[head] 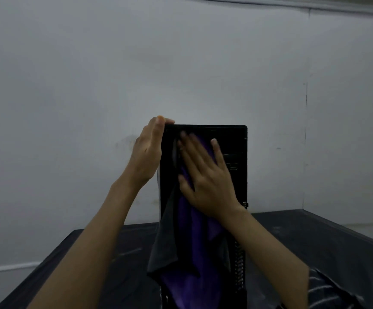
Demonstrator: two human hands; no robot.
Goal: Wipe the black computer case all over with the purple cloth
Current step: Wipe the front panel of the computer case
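While the case (236, 141) stands upright on the table (315, 233), tall and narrow, stability is the main concern.

Nearest: a striped sleeve (328, 288) at the case's lower right. The cloth (187, 253) drapes down the case's near face. Its loose tail hangs low, and one grey-looking fold spills past the case's left edge.

The right hand (205, 175) lies flat on the cloth on the upper half of that face. Its fingers are straight and spread, pressing and curled round nothing.

Further up, the left hand (149, 152) holds the case's top left corner. The thumb is over the top edge and the palm runs along the left side. The fingers are hidden behind the case, so it reads as a steadying grip.

Behind the case is a plain wall (181, 63).

Risks, my read:
- The push lands high on the case. If the left hand eases off, the case could tip or skid toward the wall.
- Palm pressure alone holds the cloth. If the palm lifts, the cloth slides down the case to the table.
- The hanging tail could snag on the slotted strip at the case's lower right.
- The table cover looks like a loose sheet and could bunch or slip under the case.
- Only the near face is in contact. I can't tell whether the case's other sides are done, so patches could get missed.
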